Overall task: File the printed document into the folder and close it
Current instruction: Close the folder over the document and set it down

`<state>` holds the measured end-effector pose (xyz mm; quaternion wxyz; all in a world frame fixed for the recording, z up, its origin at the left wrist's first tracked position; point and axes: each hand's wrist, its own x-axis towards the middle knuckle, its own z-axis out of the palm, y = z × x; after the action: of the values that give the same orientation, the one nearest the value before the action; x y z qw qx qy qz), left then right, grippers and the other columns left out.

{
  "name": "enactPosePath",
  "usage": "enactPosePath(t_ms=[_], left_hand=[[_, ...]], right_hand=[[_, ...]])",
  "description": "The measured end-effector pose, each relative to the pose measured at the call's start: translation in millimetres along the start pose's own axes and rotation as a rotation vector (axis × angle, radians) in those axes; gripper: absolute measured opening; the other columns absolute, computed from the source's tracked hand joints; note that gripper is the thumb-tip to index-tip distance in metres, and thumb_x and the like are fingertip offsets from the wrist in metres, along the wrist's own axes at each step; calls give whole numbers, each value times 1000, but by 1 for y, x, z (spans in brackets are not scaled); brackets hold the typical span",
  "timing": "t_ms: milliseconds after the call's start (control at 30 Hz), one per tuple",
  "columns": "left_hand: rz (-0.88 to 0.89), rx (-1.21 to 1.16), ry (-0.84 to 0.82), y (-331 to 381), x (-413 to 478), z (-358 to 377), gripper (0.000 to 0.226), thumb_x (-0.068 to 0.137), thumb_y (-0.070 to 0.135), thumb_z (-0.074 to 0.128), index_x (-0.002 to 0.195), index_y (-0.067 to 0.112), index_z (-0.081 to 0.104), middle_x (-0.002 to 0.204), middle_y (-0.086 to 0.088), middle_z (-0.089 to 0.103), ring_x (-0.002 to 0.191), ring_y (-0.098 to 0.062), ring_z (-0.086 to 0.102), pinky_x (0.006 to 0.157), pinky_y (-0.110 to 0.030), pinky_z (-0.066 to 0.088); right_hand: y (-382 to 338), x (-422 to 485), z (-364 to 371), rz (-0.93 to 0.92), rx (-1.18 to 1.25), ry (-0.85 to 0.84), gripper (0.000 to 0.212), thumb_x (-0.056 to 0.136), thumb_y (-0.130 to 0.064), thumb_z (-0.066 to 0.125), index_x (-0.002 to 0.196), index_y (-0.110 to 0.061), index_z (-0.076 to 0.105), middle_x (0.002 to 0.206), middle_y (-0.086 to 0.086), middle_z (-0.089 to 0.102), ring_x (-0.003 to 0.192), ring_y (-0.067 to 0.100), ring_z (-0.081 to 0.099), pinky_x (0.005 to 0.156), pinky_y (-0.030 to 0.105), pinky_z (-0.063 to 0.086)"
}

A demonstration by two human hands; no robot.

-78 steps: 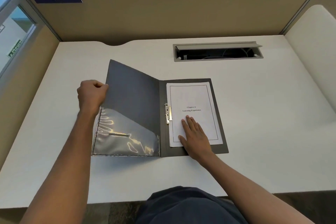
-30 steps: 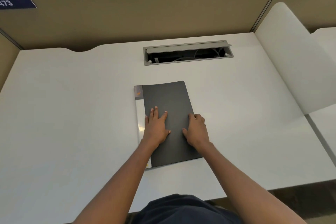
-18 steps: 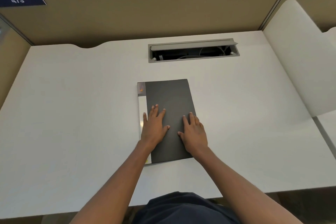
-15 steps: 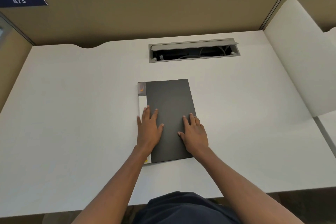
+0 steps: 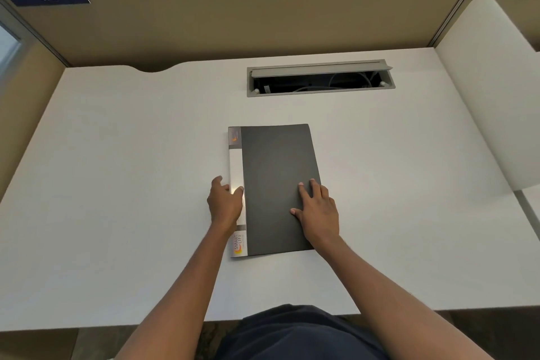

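Closed grey folder [image 5: 277, 184] flat mid-desk [image 5: 117, 169] before us, our left hand [image 5: 224, 206] at its spine, fingers together, our right hand [image 5: 318, 212] flat on cover, fingers slightly spread.

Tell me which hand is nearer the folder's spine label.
Left. The left hand lies on the spine label; the right hand rests flat near the folder's opposite edge.

Closed dark-grey folder [image 5: 277, 184], flat
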<state>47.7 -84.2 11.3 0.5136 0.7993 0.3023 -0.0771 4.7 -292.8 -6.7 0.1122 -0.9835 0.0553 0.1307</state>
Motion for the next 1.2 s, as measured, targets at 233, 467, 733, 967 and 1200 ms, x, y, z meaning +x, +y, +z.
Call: enactPosePath(t_ms=[233,467,733,967,1200], left_hand=[[-32,-162,-166,-1,12,-15,36,99,15,65,134,22,59,129,-5,69,98,-27,70,87,-46,60],[-215,-474,-237,-8,9,-19,50,97,0,64,142,21,57,121,-8,70,98,-29,72,65,-37,63],[-276,-542,-278,-12,11,-20,49,98,3,62,144,19,55,128,-11,66,100,-31,68,67,-40,62],[-121,-329,-214,-15,28,-24,43,97,3,65,138,17,61,121,-7,72,99,-29,72,88,-47,61],[59,-74,-116,-14,57,-55,22,98,7,64,112,24,70,95,-5,72,92,-35,70,79,-41,55]], right_hand=[[0,2,0,7,36,5,70,96,-53,57,156,-26,32,164,6,25,148,27,28,114,39,38],[13,10,-8,148,471,113,54,95,-38,64,145,-25,49,150,4,40,139,25,39,105,39,46],[20,34,-22,337,762,69,61,85,-25,80,139,-9,54,136,11,60,127,28,56,99,31,42],[7,40,-19,408,752,58,59,77,-20,86,128,-8,59,124,8,67,91,17,56,81,26,44],[-38,58,-16,359,740,58,56,76,-18,86,125,-9,60,118,7,68,88,18,58,79,25,45]])
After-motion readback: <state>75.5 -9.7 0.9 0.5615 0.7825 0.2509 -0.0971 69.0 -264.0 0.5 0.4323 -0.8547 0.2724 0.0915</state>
